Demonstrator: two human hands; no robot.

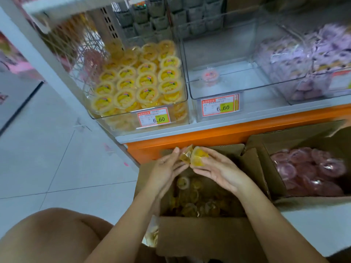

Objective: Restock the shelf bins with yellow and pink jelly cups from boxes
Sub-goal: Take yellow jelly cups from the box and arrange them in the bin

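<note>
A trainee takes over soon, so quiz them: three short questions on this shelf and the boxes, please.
1. True or false: the middle bin holds a single pink jelly cup.
2. The left hand and the right hand hold: A) pink jelly cups, B) yellow jelly cups, C) a price tag?
3. Fill in: the box of pink cups stands to the ___ of the box of yellow cups.
Key: 1 true; 2 B; 3 right.

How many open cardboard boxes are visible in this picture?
2. The near box, with yellow jelly cups, is at bottom centre; the right box, with pink jelly cups, stands beside it. Others may lie outside the view.
</note>
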